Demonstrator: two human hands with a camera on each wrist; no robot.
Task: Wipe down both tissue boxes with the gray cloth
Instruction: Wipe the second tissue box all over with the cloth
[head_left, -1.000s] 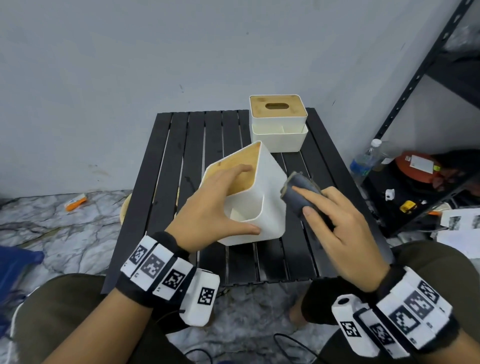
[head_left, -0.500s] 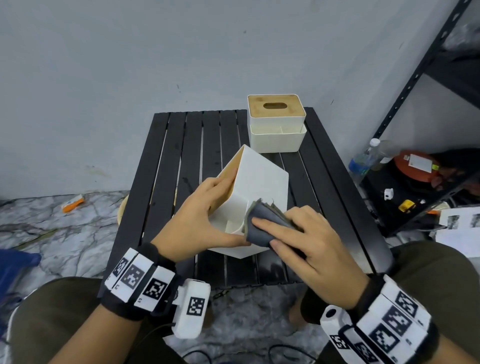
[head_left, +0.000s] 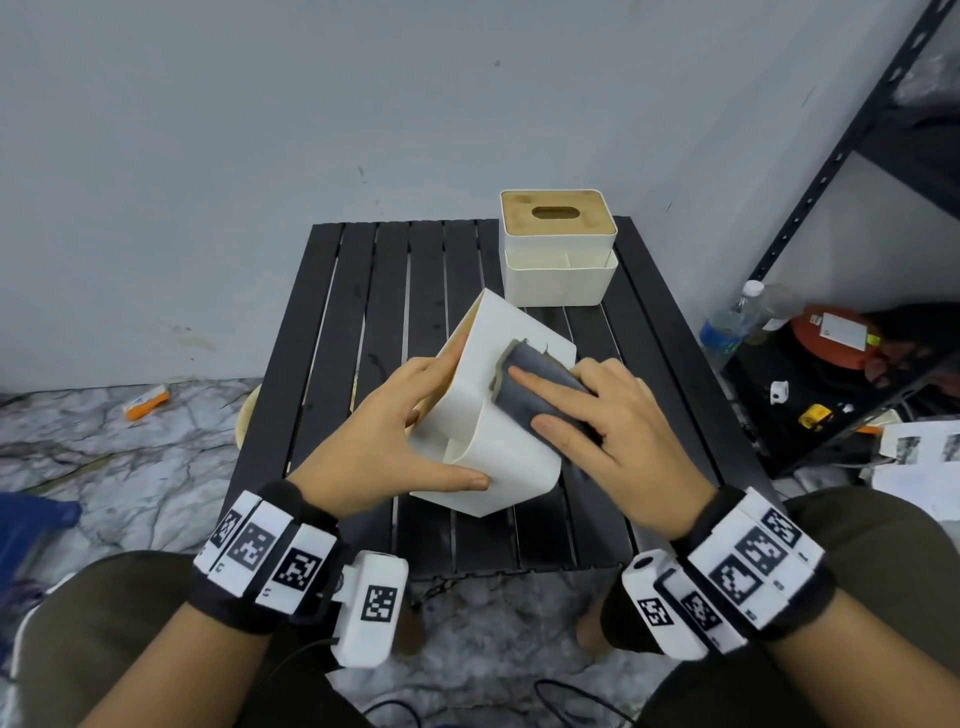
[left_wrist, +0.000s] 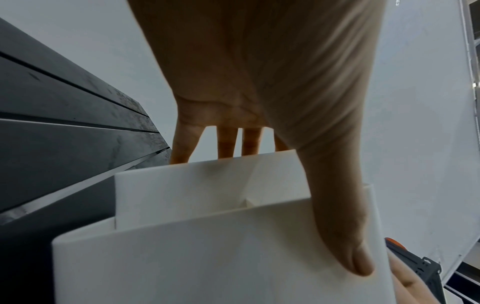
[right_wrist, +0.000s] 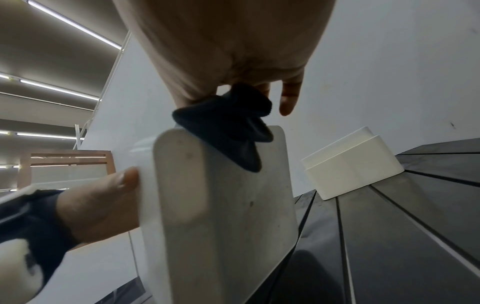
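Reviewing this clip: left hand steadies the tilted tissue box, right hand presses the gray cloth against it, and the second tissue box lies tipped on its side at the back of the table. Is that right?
One detail is wrong. The left hand does steady the tilted tissue box while the right hand presses the gray cloth against it, but the second tissue box stands upright at the back of the table, wooden lid facing up. The head view shows this.

we cannot see the fingertips of the left hand (head_left: 387, 436), which go behind the wooden top of the tilted tissue box (head_left: 511, 447), and in the left wrist view they vanish past its white rim. much of the gray cloth (head_left: 540, 387) lies hidden under the right hand (head_left: 618, 431). the right wrist view cuts that palm off at the top edge, and the box's near wall looks smeared.
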